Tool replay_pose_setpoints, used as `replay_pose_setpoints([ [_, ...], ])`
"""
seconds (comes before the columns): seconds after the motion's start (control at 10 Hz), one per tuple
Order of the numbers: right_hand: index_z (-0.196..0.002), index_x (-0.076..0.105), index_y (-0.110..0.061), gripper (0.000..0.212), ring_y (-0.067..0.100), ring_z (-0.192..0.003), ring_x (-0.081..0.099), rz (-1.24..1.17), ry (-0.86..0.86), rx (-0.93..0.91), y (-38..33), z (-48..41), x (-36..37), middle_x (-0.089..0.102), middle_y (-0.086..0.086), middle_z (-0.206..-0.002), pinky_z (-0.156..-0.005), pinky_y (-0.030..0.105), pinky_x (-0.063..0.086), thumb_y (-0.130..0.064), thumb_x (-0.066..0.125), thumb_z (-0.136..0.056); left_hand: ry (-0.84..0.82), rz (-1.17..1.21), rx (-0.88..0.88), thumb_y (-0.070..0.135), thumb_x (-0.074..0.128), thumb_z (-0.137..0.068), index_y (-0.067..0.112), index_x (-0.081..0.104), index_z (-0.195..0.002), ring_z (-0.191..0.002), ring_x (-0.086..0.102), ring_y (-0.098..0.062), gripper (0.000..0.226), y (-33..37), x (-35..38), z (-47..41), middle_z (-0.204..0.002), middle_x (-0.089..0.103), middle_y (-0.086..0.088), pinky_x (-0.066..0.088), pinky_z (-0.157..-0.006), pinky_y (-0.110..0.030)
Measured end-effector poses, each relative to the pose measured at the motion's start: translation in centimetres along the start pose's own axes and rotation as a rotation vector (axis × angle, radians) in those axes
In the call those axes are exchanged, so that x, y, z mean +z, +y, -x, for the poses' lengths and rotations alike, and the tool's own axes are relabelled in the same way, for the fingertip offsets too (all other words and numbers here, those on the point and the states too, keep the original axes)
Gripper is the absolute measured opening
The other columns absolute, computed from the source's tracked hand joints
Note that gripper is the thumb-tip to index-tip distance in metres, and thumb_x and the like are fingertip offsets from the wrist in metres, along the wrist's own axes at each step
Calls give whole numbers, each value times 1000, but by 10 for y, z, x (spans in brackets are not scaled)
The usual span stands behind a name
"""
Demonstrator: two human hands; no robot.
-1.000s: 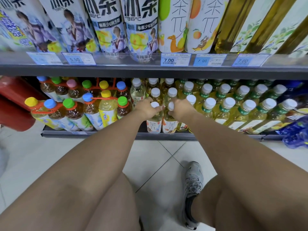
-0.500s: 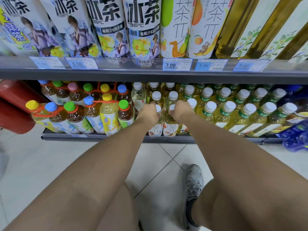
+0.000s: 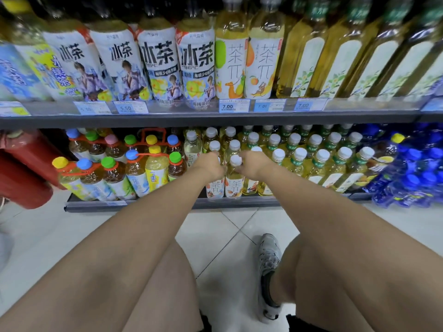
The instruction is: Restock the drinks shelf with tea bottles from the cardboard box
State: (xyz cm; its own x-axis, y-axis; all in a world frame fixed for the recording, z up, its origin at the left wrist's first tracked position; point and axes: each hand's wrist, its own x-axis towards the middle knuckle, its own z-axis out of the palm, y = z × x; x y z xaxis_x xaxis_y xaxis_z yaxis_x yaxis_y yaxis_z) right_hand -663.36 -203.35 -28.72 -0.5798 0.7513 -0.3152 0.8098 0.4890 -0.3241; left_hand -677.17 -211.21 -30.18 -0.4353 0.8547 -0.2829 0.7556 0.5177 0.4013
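Tea bottles [image 3: 233,180], pale yellow, white caps

My left hand [image 3: 211,165] and right hand [image 3: 254,164] are on either side of a tea bottle [image 3: 234,176] on the bottom shelf [image 3: 148,204].

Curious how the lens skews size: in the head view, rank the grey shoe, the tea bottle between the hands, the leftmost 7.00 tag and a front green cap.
1. grey shoe, though nearest the camera
2. tea bottle
3. 7.00 tag
4. green cap
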Motion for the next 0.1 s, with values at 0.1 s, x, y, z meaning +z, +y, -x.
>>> replay_pose_setpoints([
  [0.1, -135, 52, -15, 45, 32, -116, 56, 32, 70, -17, 1, 31, -23, 61, 12, -128, -88, 35, 48, -36, 55, -95, 42, -11, 51, 42, 55, -98, 8, 58, -129, -112, 58, -32, 46, 18, -27, 30, -124, 61, -16, 46, -80, -33],
])
